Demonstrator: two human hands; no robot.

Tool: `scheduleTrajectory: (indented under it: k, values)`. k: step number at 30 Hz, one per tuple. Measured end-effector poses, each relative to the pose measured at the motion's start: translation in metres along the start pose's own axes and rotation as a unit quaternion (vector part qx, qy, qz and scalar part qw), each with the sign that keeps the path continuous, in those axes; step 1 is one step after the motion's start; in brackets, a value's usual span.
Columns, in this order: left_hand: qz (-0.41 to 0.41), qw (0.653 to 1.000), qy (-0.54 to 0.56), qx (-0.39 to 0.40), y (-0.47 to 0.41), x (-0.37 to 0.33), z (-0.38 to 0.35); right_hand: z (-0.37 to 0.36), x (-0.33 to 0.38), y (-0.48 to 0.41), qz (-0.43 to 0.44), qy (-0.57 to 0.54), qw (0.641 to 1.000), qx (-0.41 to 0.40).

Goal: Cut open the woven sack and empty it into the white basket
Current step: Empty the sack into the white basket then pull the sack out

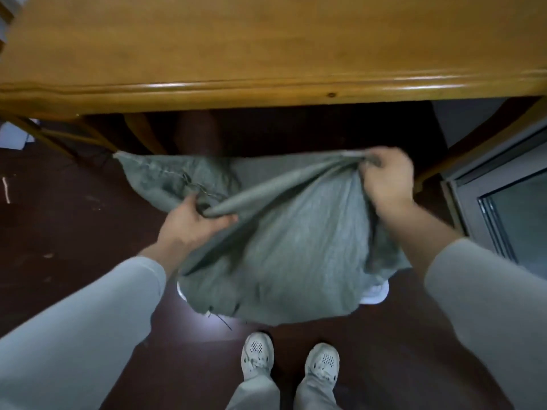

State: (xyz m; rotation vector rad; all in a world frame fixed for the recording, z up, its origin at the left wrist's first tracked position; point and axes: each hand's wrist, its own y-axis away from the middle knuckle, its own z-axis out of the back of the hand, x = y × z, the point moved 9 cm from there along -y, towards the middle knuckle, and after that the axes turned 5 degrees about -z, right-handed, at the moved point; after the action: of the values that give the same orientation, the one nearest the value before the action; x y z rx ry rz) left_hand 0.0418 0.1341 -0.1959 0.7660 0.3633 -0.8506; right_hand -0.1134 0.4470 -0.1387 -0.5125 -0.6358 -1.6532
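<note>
A grey-green woven sack (290,241) hangs limp in front of me, below the table edge. My left hand (192,220) grips a bunched fold near its left side. My right hand (387,179) grips its upper right corner, held higher. The cloth stretches in a ridge between both hands. Loose threads trail from the sack's left end and bottom edge. Under the sack, only slivers of the white basket (376,294) show at the lower right and lower left. What lies inside the basket is hidden by the sack.
A wooden table (266,54) fills the top of the view, its legs at left and right. A grey cabinet with a glass panel (509,202) stands at right. The floor is dark red; my two light shoes (290,359) stand just behind the basket.
</note>
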Motion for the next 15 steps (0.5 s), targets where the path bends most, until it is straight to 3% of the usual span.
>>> scheduleTrajectory:
  k: [3, 6, 8, 10, 12, 15]
  values:
    - [-0.035, 0.998, 0.002, -0.042, -0.011, -0.023, 0.026, 0.023, 0.045, -0.012, 0.034, -0.097, 0.994, -0.038]
    - [-0.068, 0.994, -0.05, -0.063, -0.009, -0.032, 0.039, 0.029, 0.076, 0.021, 0.127, -0.144, 0.98, -0.047]
    - [-0.03, 0.991, -0.129, 0.003, -0.004, -0.006, 0.02, 0.003, 0.056, 0.043, 0.153, -0.061, 0.986, 0.004]
    - [0.03, 0.976, -0.181, 0.12, 0.007, 0.035, -0.014, -0.03, 0.006, 0.053, 0.075, 0.004, 0.993, 0.094]
    - [0.083, 0.954, -0.184, 0.222, 0.02, 0.067, -0.043, -0.058, -0.032, 0.065, 0.031, 0.024, 0.981, 0.188]
    - [0.108, 0.921, -0.234, 0.291, 0.024, 0.082, -0.058, -0.09, -0.058, 0.101, 0.056, 0.1, 0.945, 0.307]
